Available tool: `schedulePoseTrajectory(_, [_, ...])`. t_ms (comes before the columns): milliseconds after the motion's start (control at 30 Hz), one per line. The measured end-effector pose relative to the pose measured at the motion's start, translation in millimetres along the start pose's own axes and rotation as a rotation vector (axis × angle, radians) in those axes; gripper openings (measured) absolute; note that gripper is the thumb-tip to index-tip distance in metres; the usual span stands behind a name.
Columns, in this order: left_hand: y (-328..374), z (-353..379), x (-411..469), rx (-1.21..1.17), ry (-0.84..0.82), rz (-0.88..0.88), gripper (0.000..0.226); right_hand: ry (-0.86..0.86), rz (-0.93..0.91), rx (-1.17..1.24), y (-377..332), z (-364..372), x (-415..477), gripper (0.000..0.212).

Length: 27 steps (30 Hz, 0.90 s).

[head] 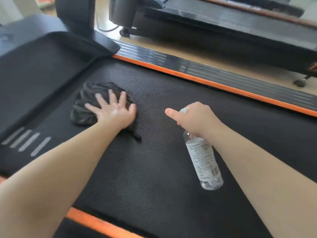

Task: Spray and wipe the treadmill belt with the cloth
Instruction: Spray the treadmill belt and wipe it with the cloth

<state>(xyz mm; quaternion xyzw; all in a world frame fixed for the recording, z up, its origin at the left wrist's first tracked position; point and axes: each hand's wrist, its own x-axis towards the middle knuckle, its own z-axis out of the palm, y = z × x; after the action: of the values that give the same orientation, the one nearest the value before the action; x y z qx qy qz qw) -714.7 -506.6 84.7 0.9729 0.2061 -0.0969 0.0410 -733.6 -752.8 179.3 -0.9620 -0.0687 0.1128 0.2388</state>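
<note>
The black textured treadmill belt (pixel 163 152) fills the middle of the view. A crumpled dark cloth (pixel 89 95) lies on it near the front hood. My left hand (pixel 113 110) presses flat on the cloth with fingers spread. My right hand (pixel 195 117) grips the neck of a clear spray bottle (pixel 204 160) with a white label. The index finger sticks out to the left beside the white nozzle, and the bottle's base points back toward me above the belt.
Orange side rails run along the belt at the far side (pixel 214 85) and the near side (pixel 96 222). The black motor hood (pixel 34 54) and an upright post (pixel 80 18) stand at the front left. A second treadmill (pixel 223 31) stands beyond a strip of wooden floor (pixel 205 55).
</note>
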Motion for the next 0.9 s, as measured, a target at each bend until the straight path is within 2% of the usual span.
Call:
schedulePoseTrajectory(133, [45.3, 16.9, -48.3, 0.085, 0.031, 0.527, 0.076, 0.013, -0.083, 0.017, -33.1, 6.7, 9.4, 0.071])
schedulePoseTrajectory(200, [64.9, 19.3, -73.9, 0.12, -0.02, 0.812, 0.078, 0.024, -0.123, 0.021, -46.1, 11.9, 11.8, 0.067])
schedulePoseTrajectory(267, [64.2, 20.4, -82.2, 0.143, -0.037, 0.958, 0.079, 0.008, -0.154, -0.006, -59.1, 20.9, 14.5, 0.068])
schedulePoseTrajectory(333, [52.4, 19.1, -71.5, 0.106, -0.006, 0.876, 0.081, -0.01, -0.152, -0.009, -63.3, 24.0, 13.0, 0.067])
schedulePoseTrajectory(433, [3.2, 14.9, -30.3, 0.0, 0.05, 0.494, 0.079, -0.054, -0.147, -0.017, -74.0, 32.5, 13.3, 0.064])
schedulePoseTrajectory(500, [-40.4, 8.5, -5.1, -0.013, 0.072, 0.263, 0.076, -0.079, -0.136, -0.015, -79.7, 38.5, 13.8, 0.07])
schedulePoseTrajectory(633, [-109.3, 0.9, 14.1, -0.06, 0.072, -0.067, 0.078, -0.098, -0.171, 0.011, -89.7, 40.6, 11.9, 0.073])
schedulePoseTrajectory(700, [-116.4, -0.3, 13.3, -0.073, 0.06, -0.13, 0.079, -0.082, -0.172, 0.051, -92.6, 39.2, 10.0, 0.076])
schedulePoseTrajectory(767, [-109.4, -0.6, 6.5, -0.068, 0.037, -0.127, 0.079, -0.084, -0.193, 0.046, -94.3, 38.8, 7.3, 0.07])
schedulePoseTrajectory(900, [-66.0, 9.7, -35.0, 0.005, 0.004, 0.06, 0.078, -0.067, -0.227, 0.025, -95.1, 33.2, -5.6, 0.056])
